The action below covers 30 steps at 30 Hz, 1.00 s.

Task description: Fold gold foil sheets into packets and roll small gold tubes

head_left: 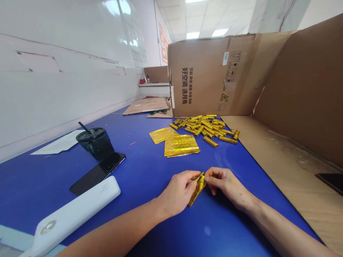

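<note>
A folded piece of gold foil paper [197, 192] is held between both hands, tilted above the blue table. My left hand [178, 191] pinches its left side between thumb and fingers. At its upper right end, my right hand [223, 180] grips the edge with thumb and fingertips. Just beyond the hands lies a stack of flat gold foil sheets [182, 145], with another flat sheet [158, 135] partly under it. Farther back is a heap of folded gold foil strips [206, 126]. The fingers cover parts of the held paper.
To the left are a dark lidded cup [98, 144] with a straw, a black phone [99, 173], a long white device [77, 210] and white paper [59, 144]. A large cardboard box [209, 78] stands behind the strips; cardboard [278, 160] runs along the table's right edge.
</note>
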Each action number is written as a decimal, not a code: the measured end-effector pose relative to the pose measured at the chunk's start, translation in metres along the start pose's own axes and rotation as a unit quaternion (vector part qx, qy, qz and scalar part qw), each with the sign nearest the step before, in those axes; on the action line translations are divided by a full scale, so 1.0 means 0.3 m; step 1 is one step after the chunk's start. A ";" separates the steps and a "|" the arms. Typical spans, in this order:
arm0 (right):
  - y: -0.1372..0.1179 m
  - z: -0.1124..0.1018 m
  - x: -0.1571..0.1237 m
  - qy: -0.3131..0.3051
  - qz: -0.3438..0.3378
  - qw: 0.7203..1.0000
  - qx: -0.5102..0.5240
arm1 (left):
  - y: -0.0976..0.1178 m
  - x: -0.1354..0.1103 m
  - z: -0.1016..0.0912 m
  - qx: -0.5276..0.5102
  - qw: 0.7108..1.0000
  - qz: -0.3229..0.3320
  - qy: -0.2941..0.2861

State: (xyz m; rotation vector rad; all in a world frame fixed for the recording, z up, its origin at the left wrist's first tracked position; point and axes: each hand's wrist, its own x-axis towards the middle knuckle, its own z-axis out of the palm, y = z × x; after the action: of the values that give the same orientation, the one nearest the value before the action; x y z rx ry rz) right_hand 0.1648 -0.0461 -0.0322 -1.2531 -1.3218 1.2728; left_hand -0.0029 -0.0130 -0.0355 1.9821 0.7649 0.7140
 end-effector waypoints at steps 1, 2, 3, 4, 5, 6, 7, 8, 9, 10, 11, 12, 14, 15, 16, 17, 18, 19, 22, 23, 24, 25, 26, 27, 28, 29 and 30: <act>-0.002 0.001 -0.001 0.000 0.000 1.000 0.002 | 0.005 -0.002 -0.003 0.007 1.000 0.004 -0.002; -0.004 0.001 -0.001 -0.002 -0.001 1.000 0.006 | 0.009 -0.003 -0.007 0.012 1.000 0.007 -0.005; -0.007 0.002 -0.002 -0.003 -0.002 1.000 0.010 | 0.012 -0.003 -0.009 0.013 1.000 0.009 -0.010; -0.009 0.002 -0.003 -0.004 -0.003 1.000 0.014 | 0.013 -0.003 -0.011 0.009 1.000 0.006 -0.016; -0.011 0.002 -0.004 -0.005 -0.005 1.000 0.016 | 0.013 -0.002 -0.013 0.003 1.000 0.000 -0.022; -0.012 0.001 -0.005 -0.008 -0.006 1.000 0.017 | 0.012 0.000 -0.013 -0.004 1.000 -0.008 -0.024; -0.012 0.001 -0.005 -0.011 -0.008 1.000 0.015 | 0.010 0.003 -0.012 -0.010 1.000 -0.018 -0.022; -0.011 -0.001 -0.005 -0.016 -0.011 1.000 0.011 | 0.007 0.005 -0.011 -0.014 0.999 -0.027 -0.016; -0.010 -0.003 -0.004 -0.023 -0.013 1.000 0.007 | 0.003 0.008 -0.009 -0.016 0.999 -0.035 -0.007; -0.007 -0.005 -0.004 -0.030 -0.016 0.999 0.004 | -0.001 0.011 -0.007 -0.017 0.999 -0.042 0.002; -0.003 -0.007 -0.003 -0.039 -0.017 0.999 0.002 | -0.005 0.013 -0.005 -0.019 0.999 -0.047 0.010; 0.000 -0.009 -0.003 -0.047 -0.019 0.999 0.001 | -0.009 0.014 -0.002 -0.020 0.998 -0.050 0.015; 0.007 -0.011 -0.002 -0.063 -0.019 0.998 -0.001 | -0.017 0.014 0.003 -0.020 0.998 -0.054 0.021; 0.009 -0.012 -0.001 -0.068 -0.019 0.997 -0.002 | -0.021 0.013 0.005 -0.019 0.998 -0.053 0.022; 0.010 -0.011 -0.001 -0.071 -0.018 0.997 -0.004 | -0.024 0.012 0.008 -0.017 0.998 -0.050 0.023; 0.010 -0.011 -0.001 -0.071 -0.017 0.997 -0.006 | -0.027 0.011 0.010 -0.013 0.999 -0.044 0.025; 0.010 -0.009 -0.001 -0.066 -0.013 0.998 -0.009 | -0.029 0.009 0.013 -0.009 0.999 -0.037 0.028; 0.009 -0.008 -0.002 -0.059 -0.008 0.998 -0.013 | -0.030 0.006 0.016 -0.003 0.999 -0.028 0.033; 0.003 -0.003 -0.004 -0.040 0.010 0.999 -0.031 | -0.023 0.000 0.020 0.032 0.998 0.004 0.048; 0.000 -0.001 -0.005 -0.037 0.015 0.998 -0.038 | -0.018 -0.002 0.020 0.050 0.997 0.016 0.051; -0.003 0.001 -0.006 -0.034 0.018 0.998 -0.043 | -0.012 -0.004 0.020 0.070 0.996 0.028 0.051; -0.005 0.004 -0.007 -0.030 0.021 0.998 -0.049 | -0.005 -0.006 0.019 0.089 0.994 0.038 0.052; -0.007 0.006 -0.007 -0.025 0.024 0.998 -0.054 | 0.002 -0.007 0.017 0.105 0.992 0.047 0.052; -0.009 0.009 -0.008 -0.019 0.028 0.998 -0.059 | 0.008 -0.008 0.016 0.116 0.990 0.053 0.053; -0.009 0.011 -0.007 -0.014 0.032 0.997 -0.066 | 0.013 -0.008 0.015 0.122 0.989 0.057 0.053; -0.009 0.012 -0.007 -0.009 0.036 0.997 -0.073 | 0.016 -0.009 0.014 0.124 0.989 0.060 0.051; -0.008 0.014 -0.006 -0.004 0.041 0.996 -0.080 | 0.019 -0.009 0.014 0.124 0.989 0.063 0.049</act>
State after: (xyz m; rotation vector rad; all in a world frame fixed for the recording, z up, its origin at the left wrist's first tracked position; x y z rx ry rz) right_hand 0.1607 -0.0483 -0.0301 -1.4274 -1.4134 1.2490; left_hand -0.0003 -0.0196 -0.0330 2.2491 0.8261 0.8292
